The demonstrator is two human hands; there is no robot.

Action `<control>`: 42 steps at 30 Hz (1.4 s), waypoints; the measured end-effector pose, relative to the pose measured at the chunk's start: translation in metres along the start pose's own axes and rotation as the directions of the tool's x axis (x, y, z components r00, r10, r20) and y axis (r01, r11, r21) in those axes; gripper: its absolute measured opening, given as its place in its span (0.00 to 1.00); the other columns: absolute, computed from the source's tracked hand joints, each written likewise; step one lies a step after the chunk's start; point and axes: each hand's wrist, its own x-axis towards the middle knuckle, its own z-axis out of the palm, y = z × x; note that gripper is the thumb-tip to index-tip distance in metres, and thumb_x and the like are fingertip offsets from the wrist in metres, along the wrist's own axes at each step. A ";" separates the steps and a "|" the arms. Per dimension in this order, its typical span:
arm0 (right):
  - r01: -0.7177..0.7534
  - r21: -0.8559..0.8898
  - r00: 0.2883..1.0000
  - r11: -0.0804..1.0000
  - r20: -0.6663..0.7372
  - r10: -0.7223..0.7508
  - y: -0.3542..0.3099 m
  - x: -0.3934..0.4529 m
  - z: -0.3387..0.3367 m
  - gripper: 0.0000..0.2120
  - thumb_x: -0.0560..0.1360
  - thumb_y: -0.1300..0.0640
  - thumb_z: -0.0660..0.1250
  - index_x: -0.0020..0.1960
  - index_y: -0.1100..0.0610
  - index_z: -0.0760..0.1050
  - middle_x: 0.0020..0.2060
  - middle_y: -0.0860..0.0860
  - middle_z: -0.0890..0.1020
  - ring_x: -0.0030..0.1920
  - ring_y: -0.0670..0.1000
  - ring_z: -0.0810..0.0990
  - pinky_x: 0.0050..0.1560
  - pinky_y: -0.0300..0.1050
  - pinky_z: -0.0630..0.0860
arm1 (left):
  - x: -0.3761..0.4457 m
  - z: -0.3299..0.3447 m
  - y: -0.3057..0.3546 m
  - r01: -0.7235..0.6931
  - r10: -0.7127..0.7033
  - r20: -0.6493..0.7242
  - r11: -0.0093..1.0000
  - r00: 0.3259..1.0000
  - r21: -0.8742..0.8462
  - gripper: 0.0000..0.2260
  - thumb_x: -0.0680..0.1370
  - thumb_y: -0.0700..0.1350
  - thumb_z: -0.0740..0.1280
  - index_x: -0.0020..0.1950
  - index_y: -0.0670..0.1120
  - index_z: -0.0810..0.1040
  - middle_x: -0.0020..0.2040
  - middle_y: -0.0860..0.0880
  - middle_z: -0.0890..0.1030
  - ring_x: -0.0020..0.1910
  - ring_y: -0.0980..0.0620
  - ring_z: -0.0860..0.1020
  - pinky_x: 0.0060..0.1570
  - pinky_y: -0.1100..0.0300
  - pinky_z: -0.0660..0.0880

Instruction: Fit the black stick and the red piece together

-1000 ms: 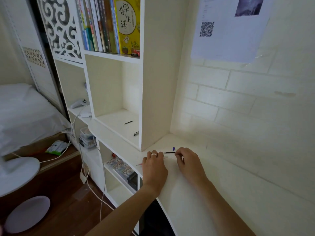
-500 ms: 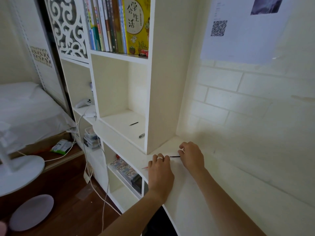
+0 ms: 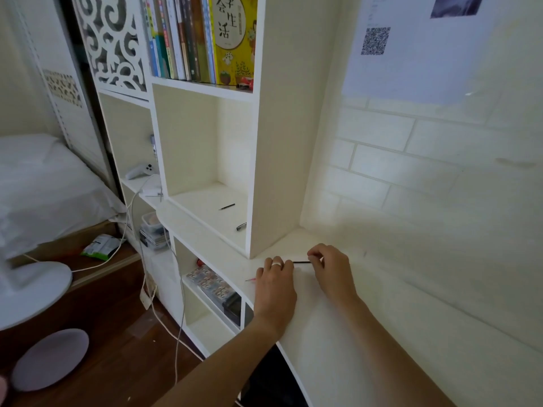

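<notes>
A thin pen (image 3: 301, 262) lies across the white desk top (image 3: 338, 333) below the bookshelf. Its black stretch shows between my two hands and its red tip (image 3: 250, 279) pokes out to the left. My left hand (image 3: 276, 286), with a ring on one finger, lies over the middle of the pen with its fingers bent down onto it. My right hand (image 3: 332, 268) pinches the pen's right end with curled fingers, close to the brick-pattern wall. That end is hidden inside the fingers.
The shelf upright (image 3: 279, 142) stands just behind my hands. In the open cubby lie a black pen (image 3: 226, 206) and a small dark clip (image 3: 241, 227). Books (image 3: 205, 39) fill the shelf above. Cables (image 3: 176, 333), a fan base (image 3: 32, 292) and a bed (image 3: 44, 186) are at the left.
The right hand has closed over the pen's far end, where a small blue piece showed a second ago. The left hand has stayed on the pen. The camera has drifted left.
</notes>
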 end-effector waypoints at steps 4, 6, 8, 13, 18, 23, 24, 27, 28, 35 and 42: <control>-0.088 0.155 0.996 0.984 0.031 0.084 0.001 -0.020 -0.018 0.04 0.76 0.59 0.69 0.45 0.52 0.80 0.39 0.44 0.83 0.41 0.40 0.80 0.43 0.29 0.73 | 0.000 0.000 0.000 -0.037 0.037 0.003 0.999 0.999 -0.014 0.14 0.75 0.33 0.60 0.56 0.48 0.77 0.53 0.47 0.78 0.53 0.47 0.73 0.53 0.53 0.73; -0.148 0.215 0.989 0.965 0.038 0.143 0.000 -0.028 -0.022 0.05 0.75 0.61 0.69 0.44 0.51 0.81 0.39 0.44 0.84 0.41 0.38 0.80 0.42 0.26 0.72 | -0.002 -0.001 0.002 -0.061 0.061 0.002 0.998 0.998 -0.025 0.15 0.75 0.33 0.60 0.56 0.48 0.77 0.53 0.47 0.78 0.53 0.47 0.73 0.53 0.54 0.72; -0.194 0.257 0.981 0.947 0.053 0.186 -0.001 -0.036 -0.022 0.07 0.75 0.62 0.69 0.43 0.51 0.81 0.40 0.44 0.84 0.41 0.38 0.79 0.41 0.25 0.72 | -0.004 -0.003 0.003 -0.079 0.079 -0.001 0.996 0.997 -0.034 0.16 0.75 0.32 0.60 0.56 0.48 0.77 0.53 0.48 0.78 0.52 0.48 0.73 0.53 0.54 0.71; -0.188 0.337 0.982 0.923 0.047 0.183 -0.003 -0.049 -0.020 0.08 0.75 0.62 0.69 0.47 0.50 0.81 0.42 0.43 0.85 0.43 0.39 0.81 0.43 0.28 0.74 | -0.005 -0.004 0.005 -0.109 0.109 -0.009 0.993 0.994 -0.036 0.15 0.74 0.32 0.62 0.53 0.49 0.77 0.50 0.48 0.78 0.50 0.48 0.74 0.49 0.56 0.70; -0.185 0.335 0.983 0.924 0.052 0.178 -0.003 -0.049 -0.020 0.08 0.75 0.62 0.69 0.46 0.49 0.82 0.41 0.43 0.85 0.43 0.40 0.80 0.43 0.28 0.73 | -0.003 -0.002 0.004 -0.126 0.127 0.001 0.990 0.992 -0.063 0.15 0.73 0.32 0.62 0.52 0.49 0.77 0.49 0.50 0.77 0.49 0.49 0.73 0.48 0.57 0.69; -0.156 0.341 0.988 0.927 0.048 0.148 -0.003 -0.050 -0.021 0.09 0.75 0.62 0.69 0.45 0.48 0.81 0.41 0.43 0.85 0.43 0.40 0.80 0.42 0.29 0.73 | -0.002 0.000 0.004 -0.130 0.131 0.001 0.989 0.991 -0.067 0.15 0.73 0.32 0.63 0.52 0.49 0.77 0.48 0.50 0.77 0.48 0.49 0.73 0.48 0.57 0.70; -0.151 0.341 0.989 0.928 0.050 0.142 -0.003 -0.050 -0.021 0.09 0.75 0.62 0.69 0.45 0.48 0.81 0.41 0.43 0.85 0.43 0.40 0.80 0.42 0.29 0.73 | -0.002 0.001 0.004 -0.132 0.132 0.003 0.989 0.991 -0.065 0.15 0.73 0.31 0.63 0.52 0.49 0.77 0.48 0.50 0.77 0.48 0.50 0.73 0.48 0.57 0.70; -0.136 0.335 0.991 0.932 0.064 0.121 -0.004 -0.050 -0.021 0.09 0.75 0.61 0.69 0.45 0.47 0.81 0.41 0.42 0.85 0.44 0.41 0.80 0.42 0.30 0.73 | -0.002 0.001 0.003 -0.133 0.133 0.006 0.989 0.991 -0.067 0.15 0.73 0.31 0.63 0.52 0.49 0.77 0.48 0.50 0.77 0.48 0.50 0.74 0.48 0.56 0.70; -0.133 0.328 0.991 0.935 0.069 0.116 -0.004 -0.050 -0.021 0.09 0.75 0.61 0.69 0.45 0.47 0.81 0.41 0.42 0.85 0.44 0.41 0.80 0.42 0.30 0.73 | -0.002 0.001 0.003 -0.134 0.134 0.006 0.989 0.991 -0.068 0.15 0.73 0.31 0.62 0.51 0.49 0.77 0.48 0.50 0.77 0.48 0.49 0.74 0.49 0.56 0.70; -0.086 0.283 0.995 0.955 0.072 0.068 -0.004 -0.050 -0.021 0.09 0.75 0.61 0.69 0.45 0.47 0.81 0.41 0.43 0.85 0.42 0.44 0.80 0.40 0.31 0.73 | -0.002 0.001 0.002 -0.151 0.153 0.007 0.984 0.988 -0.092 0.13 0.74 0.34 0.62 0.52 0.50 0.78 0.48 0.51 0.78 0.50 0.50 0.74 0.49 0.56 0.69; -0.119 0.321 0.992 0.940 0.073 0.100 -0.003 -0.050 -0.022 0.05 0.75 0.59 0.71 0.45 0.48 0.81 0.37 0.44 0.86 0.38 0.42 0.83 0.42 0.31 0.76 | -0.003 -0.001 0.002 -0.148 0.148 -0.014 0.980 0.989 -0.135 0.12 0.75 0.34 0.63 0.52 0.49 0.79 0.49 0.50 0.78 0.50 0.49 0.74 0.50 0.55 0.70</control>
